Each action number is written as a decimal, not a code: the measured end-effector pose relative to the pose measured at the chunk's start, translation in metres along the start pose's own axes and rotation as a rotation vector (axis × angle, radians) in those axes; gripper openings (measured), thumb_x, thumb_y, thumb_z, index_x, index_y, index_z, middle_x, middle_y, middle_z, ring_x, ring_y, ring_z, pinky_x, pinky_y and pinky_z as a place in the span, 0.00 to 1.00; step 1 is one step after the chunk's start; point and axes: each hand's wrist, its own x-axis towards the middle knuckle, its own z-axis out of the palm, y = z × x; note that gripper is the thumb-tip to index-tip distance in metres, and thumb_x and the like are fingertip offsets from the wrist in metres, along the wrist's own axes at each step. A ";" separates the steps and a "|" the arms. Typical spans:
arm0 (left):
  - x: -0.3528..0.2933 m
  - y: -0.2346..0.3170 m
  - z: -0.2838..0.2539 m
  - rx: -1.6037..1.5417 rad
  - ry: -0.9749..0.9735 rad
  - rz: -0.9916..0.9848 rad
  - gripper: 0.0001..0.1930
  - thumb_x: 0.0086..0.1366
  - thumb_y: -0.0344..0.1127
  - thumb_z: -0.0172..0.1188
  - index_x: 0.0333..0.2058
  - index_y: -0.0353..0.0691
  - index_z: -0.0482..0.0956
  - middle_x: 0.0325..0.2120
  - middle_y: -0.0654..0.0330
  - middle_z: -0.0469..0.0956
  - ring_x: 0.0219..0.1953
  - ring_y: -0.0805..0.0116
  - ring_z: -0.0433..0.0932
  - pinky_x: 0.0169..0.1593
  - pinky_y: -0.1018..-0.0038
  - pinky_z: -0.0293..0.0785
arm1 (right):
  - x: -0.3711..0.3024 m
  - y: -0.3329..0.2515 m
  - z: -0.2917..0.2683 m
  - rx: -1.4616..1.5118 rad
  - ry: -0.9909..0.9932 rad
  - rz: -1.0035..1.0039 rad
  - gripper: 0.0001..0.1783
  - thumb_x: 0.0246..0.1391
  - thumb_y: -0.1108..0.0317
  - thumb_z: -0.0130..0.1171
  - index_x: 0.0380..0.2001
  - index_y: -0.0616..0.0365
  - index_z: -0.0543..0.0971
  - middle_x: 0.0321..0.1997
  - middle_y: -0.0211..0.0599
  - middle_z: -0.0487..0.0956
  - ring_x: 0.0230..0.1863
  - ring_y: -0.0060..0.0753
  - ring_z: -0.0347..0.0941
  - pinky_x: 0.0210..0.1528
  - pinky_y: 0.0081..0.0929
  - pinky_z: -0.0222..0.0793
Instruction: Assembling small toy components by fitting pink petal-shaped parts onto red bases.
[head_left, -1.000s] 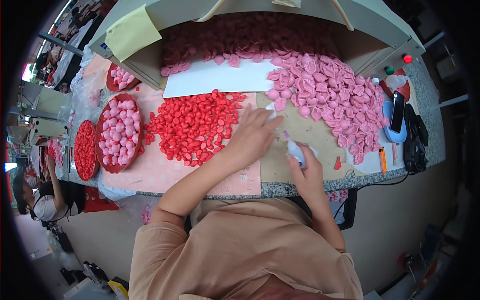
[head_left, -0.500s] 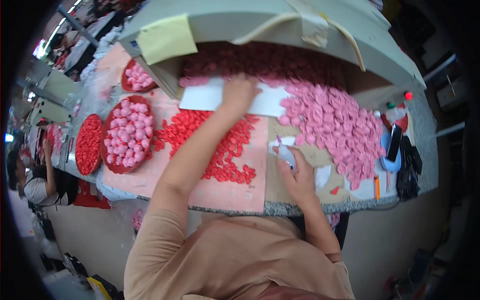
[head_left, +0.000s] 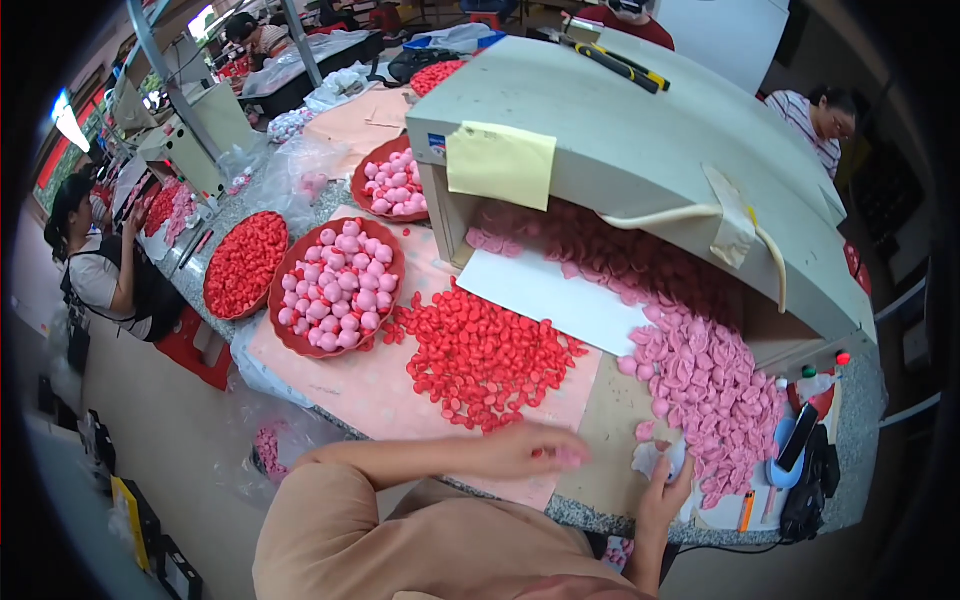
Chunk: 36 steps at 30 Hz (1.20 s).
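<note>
My left hand (head_left: pixel 535 449) is over the pink sheet near the table's front edge, blurred, its fingers curled round a small piece with red and pink showing. Just right of it, my right hand (head_left: pixel 664 492) grips a whitish squeeze bottle (head_left: pixel 672 459), partly hidden by the fingers. Beside the bottle lies a crumpled white scrap (head_left: pixel 645 459). Loose red pieces (head_left: pixel 480 350) are heaped on the pink sheet (head_left: pixel 300 375) beyond my left hand. Pink rounded, shell-like pieces (head_left: pixel 700 385) spill from a grey-green hooded box (head_left: pixel 620 130) toward my right hand.
Left stand a red tray (head_left: pixel 281 343) of pink balls with red parts and a basket (head_left: pixel 208 300) of red pieces. A white board (head_left: pixel 560 300) lies at the box's opening. A phone (head_left: pixel 797 437) and an orange lighter (head_left: pixel 747 510) lie right. A co-worker (head_left: pixel 105 265) sits far left.
My left hand has come back from the pink pile under the hood to the front edge. My right hand with the bottle is lower in the view. The view has swung and shifted.
</note>
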 end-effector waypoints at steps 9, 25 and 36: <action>0.016 -0.050 0.010 0.228 -0.054 0.331 0.14 0.65 0.34 0.49 0.47 0.36 0.72 0.44 0.53 0.73 0.47 0.57 0.73 0.50 0.67 0.69 | 0.018 -0.016 0.054 0.398 -0.176 0.001 0.11 0.58 0.69 0.46 0.41 0.65 0.69 0.41 0.39 0.75 0.42 0.27 0.71 0.47 0.25 0.65; 0.055 -0.048 -0.009 0.096 0.331 0.186 0.14 0.65 0.31 0.50 0.48 0.35 0.72 0.44 0.55 0.74 0.44 0.67 0.75 0.50 0.73 0.72 | 0.049 -0.005 0.083 0.376 -0.298 0.004 0.17 0.57 0.68 0.50 0.47 0.67 0.70 0.45 0.43 0.76 0.45 0.28 0.72 0.48 0.25 0.66; 0.046 -0.066 -0.008 -0.453 0.398 0.398 0.17 0.67 0.30 0.47 0.54 0.37 0.67 0.47 0.61 0.71 0.43 0.77 0.71 0.48 0.77 0.71 | 0.040 -0.014 0.113 0.543 -0.309 0.096 0.18 0.60 0.68 0.46 0.51 0.67 0.67 0.49 0.44 0.72 0.50 0.31 0.69 0.53 0.26 0.64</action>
